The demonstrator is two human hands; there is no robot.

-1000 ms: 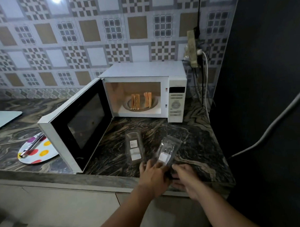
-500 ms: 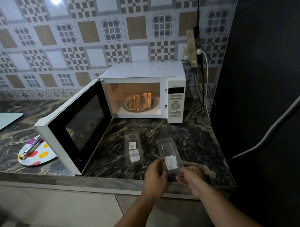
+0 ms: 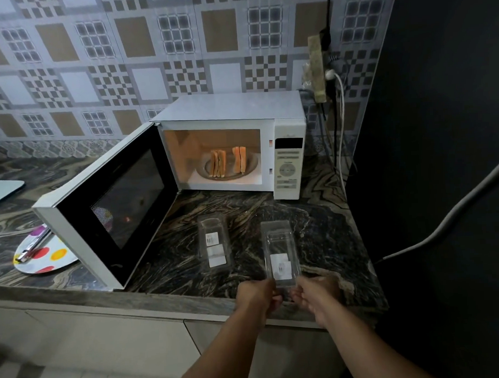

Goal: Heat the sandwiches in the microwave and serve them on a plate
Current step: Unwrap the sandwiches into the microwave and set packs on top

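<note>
The white microwave [image 3: 234,110] stands open on the counter, its door [image 3: 110,205] swung out to the left. Two sandwiches [image 3: 227,162] stand upright on the glass turntable [image 3: 250,163] inside. A clear plastic sandwich pack [image 3: 279,253] lies flat near the counter's front edge; my left hand [image 3: 257,296] and my right hand [image 3: 314,297] pinch its near end from either side. A second empty clear pack [image 3: 215,242] lies to its left. The polka-dot plate [image 3: 47,258] sits left of the door with metal tongs [image 3: 32,246] on it.
A power strip [image 3: 317,67] with plugged cables hangs on the tiled wall right of the microwave. A dark wall [image 3: 439,154] borders the marble counter [image 3: 323,228] on the right, with a grey hose [image 3: 455,215] across it. A pale board [image 3: 2,190] lies far left.
The right pack, held tilted up above the counter before, now lies flat and straight on it. Both hands have slid back to its near end.
</note>
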